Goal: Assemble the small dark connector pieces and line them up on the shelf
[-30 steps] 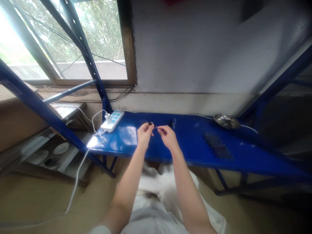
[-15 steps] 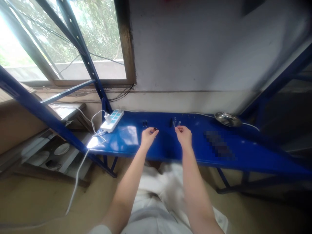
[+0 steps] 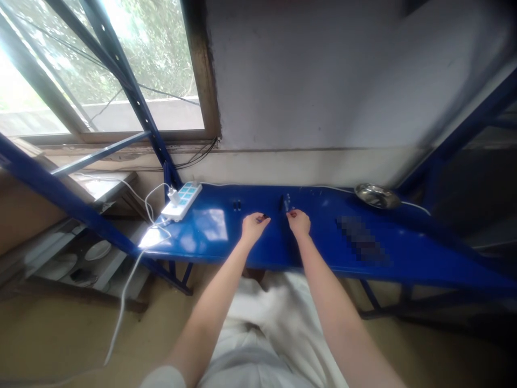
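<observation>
My left hand is closed in a pinch above the blue table. A small dark piece shows at its fingertips, too small to name. Just to the right, my right hand is also pinched closed; what its fingertips hold, if anything, is unclear. Beyond the right fingertips lie several small clear pieces, with a short dark piece beside them. Two small dark cylinders stand or lie behind and left of my left hand.
A white power strip with a plugged-in cable rests at the table's left end. A shiny metal dish sits at the back right, near a blurred-out dark object. Blue frame posts rise on the left; a low shelf stands beyond.
My left hand has moved right and slightly nearer, toward my right hand. The right hand has shifted a little left, so the gap between them is smaller. The view has turned slightly.
</observation>
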`<state>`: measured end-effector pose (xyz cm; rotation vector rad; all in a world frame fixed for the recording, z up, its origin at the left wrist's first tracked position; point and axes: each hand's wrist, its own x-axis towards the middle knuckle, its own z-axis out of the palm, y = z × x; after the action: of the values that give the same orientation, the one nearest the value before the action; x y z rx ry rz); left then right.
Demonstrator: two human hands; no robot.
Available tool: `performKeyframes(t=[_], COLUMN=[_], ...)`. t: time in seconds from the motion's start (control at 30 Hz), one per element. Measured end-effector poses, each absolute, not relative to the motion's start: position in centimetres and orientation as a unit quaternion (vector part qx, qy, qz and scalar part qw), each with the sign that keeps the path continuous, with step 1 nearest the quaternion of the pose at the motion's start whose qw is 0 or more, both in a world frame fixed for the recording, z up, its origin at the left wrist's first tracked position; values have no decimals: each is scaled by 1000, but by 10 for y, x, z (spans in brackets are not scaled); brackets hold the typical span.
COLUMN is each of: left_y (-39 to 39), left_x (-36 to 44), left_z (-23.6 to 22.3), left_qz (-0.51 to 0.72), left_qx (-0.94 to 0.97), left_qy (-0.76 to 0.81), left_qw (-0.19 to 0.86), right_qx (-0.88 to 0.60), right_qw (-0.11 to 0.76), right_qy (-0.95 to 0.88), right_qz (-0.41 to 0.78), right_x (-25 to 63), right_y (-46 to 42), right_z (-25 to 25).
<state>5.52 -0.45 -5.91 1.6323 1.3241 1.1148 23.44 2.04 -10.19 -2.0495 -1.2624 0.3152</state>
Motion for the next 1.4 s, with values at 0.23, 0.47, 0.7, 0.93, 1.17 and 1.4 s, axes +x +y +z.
performKeyframes(t=[0.23, 0.47, 0.7, 0.93, 1.17, 1.4], left_y=[4, 35, 56, 62, 62, 59], left_x=[65, 91, 118, 123, 123, 126], left_z=[-66, -83, -84, -94, -95, -92], left_qz=[433, 401, 338, 280, 242, 227], left_qx=[643, 680, 715, 742, 776, 768], left_qy=[514, 512, 535, 554, 549, 566], left_qw=[366, 339, 297, 254, 195, 195], right_qx=[-790, -791, -794, -791, -790, -789], right_qw=[329, 318, 306, 315, 315, 321], right_qy=[-509, -517, -521, -521, -521, -520], right_qz=[95, 75, 62, 63, 67, 67], right_x=[240, 240, 239, 239, 238, 237], right_y=[31, 31, 26, 23, 22, 21], right_z=[-114, -119, -114, -114, -113, -112])
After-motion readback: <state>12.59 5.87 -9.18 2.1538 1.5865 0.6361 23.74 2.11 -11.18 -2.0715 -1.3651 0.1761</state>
